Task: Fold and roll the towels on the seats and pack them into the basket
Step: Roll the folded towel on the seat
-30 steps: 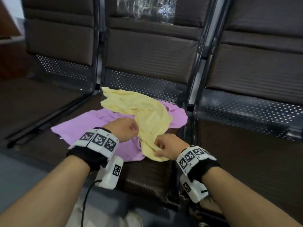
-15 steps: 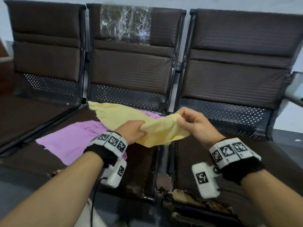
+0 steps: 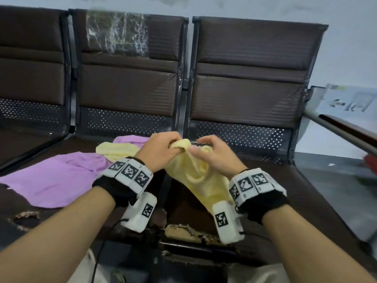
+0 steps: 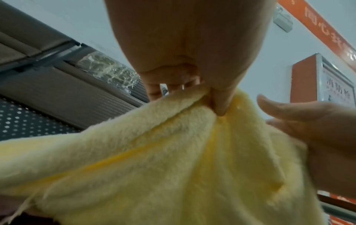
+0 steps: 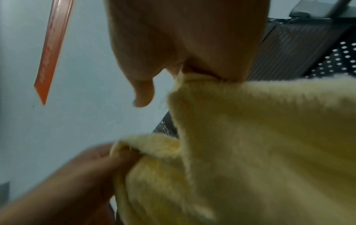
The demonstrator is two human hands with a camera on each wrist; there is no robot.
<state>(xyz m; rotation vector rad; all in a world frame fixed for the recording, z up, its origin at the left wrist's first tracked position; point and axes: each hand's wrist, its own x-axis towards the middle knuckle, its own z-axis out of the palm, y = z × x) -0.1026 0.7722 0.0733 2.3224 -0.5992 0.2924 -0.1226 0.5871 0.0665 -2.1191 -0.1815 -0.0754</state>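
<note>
Both my hands pinch the yellow towel (image 3: 195,170) at its top edge, left hand (image 3: 161,154) and right hand (image 3: 214,158) close together, above the gap between two seats. Towel hangs bunched below. Purple towel (image 3: 55,178) lies flat on middle seat (image 3: 24,209).

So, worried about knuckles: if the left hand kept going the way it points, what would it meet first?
Probably the right hand, right beside the left hand on the yellow towel. Past that, the seat back, though depth is unclear.
</note>
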